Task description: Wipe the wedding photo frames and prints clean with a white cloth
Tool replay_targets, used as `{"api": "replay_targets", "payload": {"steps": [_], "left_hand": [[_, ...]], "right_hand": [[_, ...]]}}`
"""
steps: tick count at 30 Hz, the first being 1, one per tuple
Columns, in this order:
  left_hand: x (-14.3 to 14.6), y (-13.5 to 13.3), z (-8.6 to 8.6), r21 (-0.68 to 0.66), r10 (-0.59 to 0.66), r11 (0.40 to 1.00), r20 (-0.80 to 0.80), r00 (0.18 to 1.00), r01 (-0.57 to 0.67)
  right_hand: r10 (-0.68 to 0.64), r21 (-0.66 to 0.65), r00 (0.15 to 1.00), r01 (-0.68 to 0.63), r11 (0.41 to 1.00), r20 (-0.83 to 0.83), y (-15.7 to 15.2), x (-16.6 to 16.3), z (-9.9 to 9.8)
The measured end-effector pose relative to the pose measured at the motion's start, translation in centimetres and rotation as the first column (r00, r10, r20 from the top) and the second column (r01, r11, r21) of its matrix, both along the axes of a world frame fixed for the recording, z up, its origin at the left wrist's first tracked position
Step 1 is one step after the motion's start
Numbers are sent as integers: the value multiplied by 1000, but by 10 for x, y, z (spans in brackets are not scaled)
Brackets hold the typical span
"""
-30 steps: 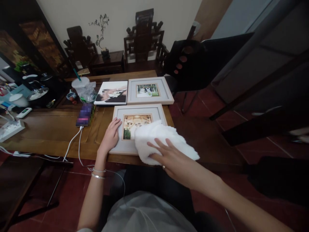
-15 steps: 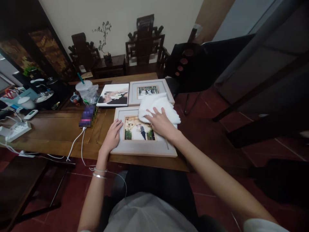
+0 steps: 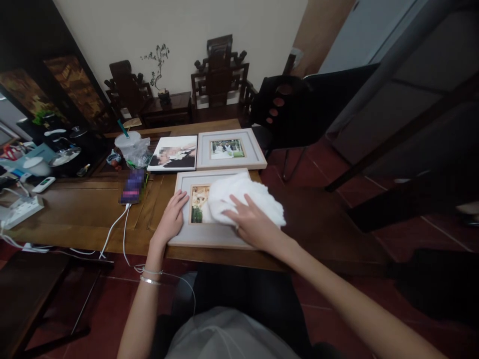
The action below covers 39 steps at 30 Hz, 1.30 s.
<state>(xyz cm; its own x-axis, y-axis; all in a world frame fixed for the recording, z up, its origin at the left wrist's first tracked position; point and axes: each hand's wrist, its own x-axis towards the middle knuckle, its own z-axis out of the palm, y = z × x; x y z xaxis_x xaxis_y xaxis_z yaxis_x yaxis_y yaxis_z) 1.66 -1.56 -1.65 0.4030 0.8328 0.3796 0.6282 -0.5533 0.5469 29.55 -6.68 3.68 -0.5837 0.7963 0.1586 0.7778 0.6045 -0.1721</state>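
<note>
A light wooden picture frame (image 3: 209,237) lies flat at the table's front edge, with a photo behind its wide pale mat. On its left border rests my left hand (image 3: 172,217), fingers stretched out and lying flat. My right hand (image 3: 254,225) presses a bunched white cloth (image 3: 264,197) onto the frame's right part, fingers bent into the fabric. The cloth covers the right side of the photo; its left strip shows. Just behind lie a second picture frame (image 3: 258,154) and a white-and-black photo panel (image 3: 183,144), side by side.
On the wooden table (image 3: 90,219) to the left are a phone (image 3: 133,187) with white cables, a lidded cup with a green straw (image 3: 127,142), a plastic bag (image 3: 139,154) and a power strip (image 3: 22,212). Dark chairs (image 3: 220,75) stand beyond.
My right hand has moved the cloth toward me, off the rear frame and over the near frame's photo. My left hand stays on the left border.
</note>
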Motion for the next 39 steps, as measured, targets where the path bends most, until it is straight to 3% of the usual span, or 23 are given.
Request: {"api": "replay_targets", "payload": {"steps": [5,8,12,16,19,22,29,32,35,39], "left_hand": [[1,-1,2,-15,9,1000,2,1000,-9],[3,-2,3,-17,23,1000,11,1000,-23],[4,-2,2,-4,35,999,18,999,-35],[5,-1,1,2,37,999,12,999,-37],[6,-2,2,10,35,999,19,999,-35],[6,-2,4,1,36,999,22,999,-36],[6,-3,6,-32,17,999,38,999,-16],[6,-3,6,-39,25,999,56,998,-23],[7,-2,5,-28,27,999,68,997,-25],[8,-2,4,-6,40,999,58,998,-39]], "right_hand": [[-186,101,982,183,978,20,72,5,-11],[-160,100,981,149,984,105,75,2,-9],[-80,1,971,82,997,226,20,-6,1],[93,-137,983,-71,988,161,-52,-7,22],[182,-220,977,-154,963,109,-71,-11,31],[177,-210,980,-155,965,91,-48,-17,24],[-120,13,991,119,993,63,70,-4,2],[-143,53,985,138,989,94,83,-4,-1],[-104,-11,985,107,994,139,58,-10,-1],[4,-168,983,27,985,182,-15,-14,12]]}}
